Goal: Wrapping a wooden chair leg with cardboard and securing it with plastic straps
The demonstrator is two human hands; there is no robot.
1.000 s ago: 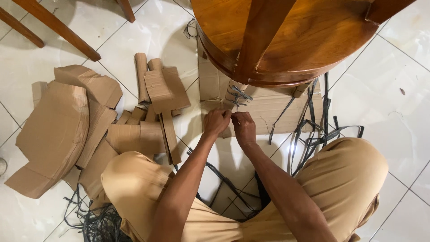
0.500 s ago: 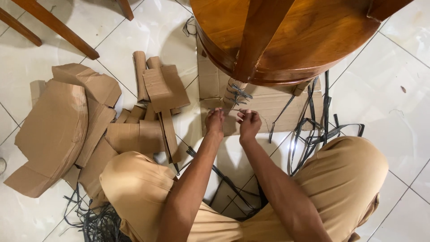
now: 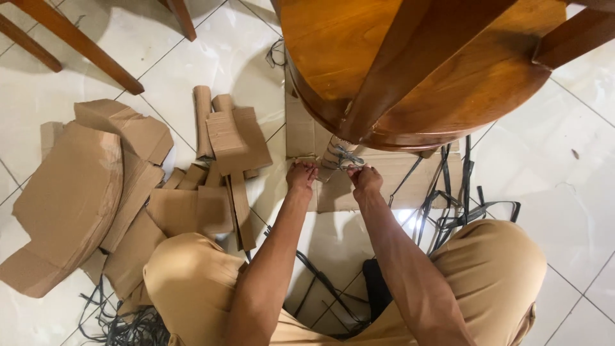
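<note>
We see the left hand (image 3: 301,175) with its fingers curled shut at the edge of the cardboard wrap (image 3: 334,154) on the lower end of a wooden leg (image 3: 410,61). The right hand (image 3: 366,179) sits just beside it, fingers pinched closed on a dark plastic strap (image 3: 346,157) that is tied round that wrap. Both hands are at the wrapped leg end, close under the round wooden seat (image 3: 467,70), above a flat cardboard sheet (image 3: 391,179) on the tiled floor (image 3: 77,83). We cannot make out the fingertips themselves; they are turned away from us, and the seat rim hides the upper part of the wrap. Loose cardboard pieces (image 3: 70,192) lie to the left, cut straps (image 3: 458,192) to the right.
</note>
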